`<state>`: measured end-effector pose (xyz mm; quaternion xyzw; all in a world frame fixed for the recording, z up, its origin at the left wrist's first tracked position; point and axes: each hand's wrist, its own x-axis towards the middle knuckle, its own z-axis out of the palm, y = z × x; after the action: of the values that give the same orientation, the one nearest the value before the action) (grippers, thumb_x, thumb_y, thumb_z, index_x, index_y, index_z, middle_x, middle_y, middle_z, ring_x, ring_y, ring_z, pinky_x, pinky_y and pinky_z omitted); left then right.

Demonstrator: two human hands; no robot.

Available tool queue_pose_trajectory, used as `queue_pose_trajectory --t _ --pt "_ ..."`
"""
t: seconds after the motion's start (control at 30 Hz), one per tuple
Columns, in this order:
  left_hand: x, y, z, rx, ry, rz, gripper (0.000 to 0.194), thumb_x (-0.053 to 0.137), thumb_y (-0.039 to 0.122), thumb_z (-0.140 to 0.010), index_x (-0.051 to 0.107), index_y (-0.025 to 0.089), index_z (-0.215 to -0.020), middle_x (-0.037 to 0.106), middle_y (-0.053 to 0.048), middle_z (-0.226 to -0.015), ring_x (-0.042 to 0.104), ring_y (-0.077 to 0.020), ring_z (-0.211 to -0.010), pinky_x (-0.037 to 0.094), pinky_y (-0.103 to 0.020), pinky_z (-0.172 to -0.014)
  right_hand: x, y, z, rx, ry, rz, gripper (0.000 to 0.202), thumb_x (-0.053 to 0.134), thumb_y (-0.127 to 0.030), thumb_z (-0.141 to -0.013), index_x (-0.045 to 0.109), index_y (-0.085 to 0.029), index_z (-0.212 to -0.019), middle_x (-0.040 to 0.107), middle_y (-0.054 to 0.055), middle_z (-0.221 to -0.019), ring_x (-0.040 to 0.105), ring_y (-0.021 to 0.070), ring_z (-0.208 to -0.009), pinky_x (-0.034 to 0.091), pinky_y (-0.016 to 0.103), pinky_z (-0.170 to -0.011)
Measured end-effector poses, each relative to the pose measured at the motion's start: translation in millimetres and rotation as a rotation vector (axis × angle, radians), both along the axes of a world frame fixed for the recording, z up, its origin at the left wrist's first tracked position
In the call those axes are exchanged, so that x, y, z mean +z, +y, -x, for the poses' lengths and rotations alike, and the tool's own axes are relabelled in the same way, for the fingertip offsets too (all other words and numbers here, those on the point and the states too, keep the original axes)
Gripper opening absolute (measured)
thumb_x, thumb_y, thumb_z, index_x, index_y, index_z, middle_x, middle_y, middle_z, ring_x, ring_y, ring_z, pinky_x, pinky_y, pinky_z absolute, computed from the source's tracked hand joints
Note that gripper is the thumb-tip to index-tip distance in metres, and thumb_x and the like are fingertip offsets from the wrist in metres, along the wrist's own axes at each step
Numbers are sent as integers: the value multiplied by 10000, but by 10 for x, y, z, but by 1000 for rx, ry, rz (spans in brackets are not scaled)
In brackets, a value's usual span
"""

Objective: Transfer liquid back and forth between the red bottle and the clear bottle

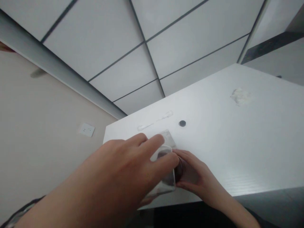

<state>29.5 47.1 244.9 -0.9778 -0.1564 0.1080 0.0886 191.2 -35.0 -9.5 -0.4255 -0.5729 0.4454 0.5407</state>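
Note:
My left hand point(137, 161) is closed around a clear plastic container point(169, 187), whose open-looking rim faces right. Something dark shows through its wall; I cannot make out what it is. My right hand point(199, 177) curls its fingers and thumb around a dark round object point(178, 170) right at the container's rim. Whether the dark object sits inside the rim or just against it is hidden by my left fingers. Just beyond my left fingertips lies a flat, whitish square piece point(169, 138) on the white table point(213, 139).
Two clear spoon-like pieces point(145, 126) lie end to end farther back. A small round black disc point(182, 123) rests to their right. Crumpled white tissue point(240, 96) is at the far right. Behind the table stand white panelled doors point(123, 76); a wall socket point(87, 129) is at left.

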Motion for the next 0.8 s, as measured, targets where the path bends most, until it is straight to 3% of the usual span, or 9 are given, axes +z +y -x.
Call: queue_pose_trajectory --t 0.17,0.37,0.5,0.63,0.8 --pt "-123 53 259 62 -70 80 766 947 222 -707 512 275 -1336 724 -89 -1271 729 -317 -1012 644 -433 -733 -31 5 -4 14 -15 18 709 773 -678 -908 542 -423 -1528 614 70 -1519 586 330 -1397 477 565 -1195" --pt "-329 94 479 137 -223 152 931 1029 209 -623 518 314 -1394 695 -73 -1346 643 -352 -1214 609 -525 -993 -87 -7 1 11 -31 53 746 772 -715 -888 582 -351 -1510 622 119 -1506 583 373 -1395 465 606 -1191" --pt "-470 55 605 216 -319 207 913 919 132 -707 483 311 -1488 688 -71 -1363 649 -308 -1233 588 -469 -1051 -94 -15 -14 -19 -73 15 706 781 -663 -910 604 -333 -1509 624 120 -1521 590 364 -1407 496 545 -1185" --pt "-657 18 791 318 -434 210 856 835 150 -768 471 313 -1526 679 -73 -1395 663 -295 -1268 575 -445 -1088 -105 -12 -34 -24 -112 -19 701 756 -668 -926 597 -328 -1518 634 126 -1515 601 372 -1403 508 560 -1174" --pt "-1099 85 1112 585 -639 297 671 836 278 -796 530 272 -1393 700 -82 -1361 704 -309 -1242 591 -463 -1071 -275 -53 -37 -61 -137 -49 724 717 -689 -940 577 -316 -1545 621 139 -1530 598 387 -1409 518 555 -1166"
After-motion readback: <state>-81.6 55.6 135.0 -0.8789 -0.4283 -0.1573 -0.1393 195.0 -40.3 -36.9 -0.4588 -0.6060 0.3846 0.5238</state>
